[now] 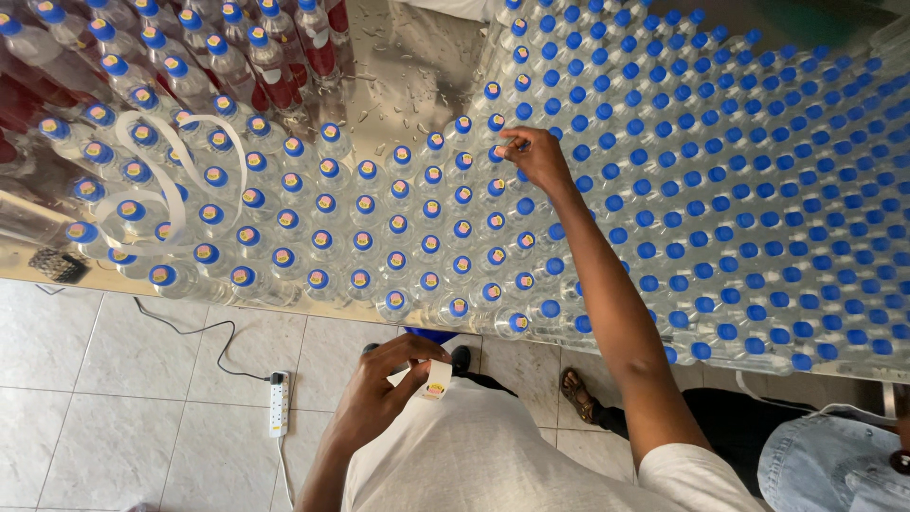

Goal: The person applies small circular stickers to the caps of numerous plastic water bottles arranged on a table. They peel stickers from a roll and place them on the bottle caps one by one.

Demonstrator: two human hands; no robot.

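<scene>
A metal table [398, 71] carries a dense crowd of clear plastic bottles with blue caps [720, 190]. Many caps on the left half bear a round yellow-and-red sticker [396, 224]; those on the right half are plain blue. My right hand [533, 156] reaches out over the bottles, its fingertips pressing on a cap at the boundary between stickered and plain caps. My left hand [384, 384] stays close to my chest below the table edge, pinching a white backing strip with a sticker [437, 379] on it.
A long curl of used white backing strip [175, 185] lies over the bottles at the left. On the tiled floor sit a white power strip [278, 403] with a black cable. A person's sandalled foot [576, 393] and denim-clad leg [825, 465] are at the lower right.
</scene>
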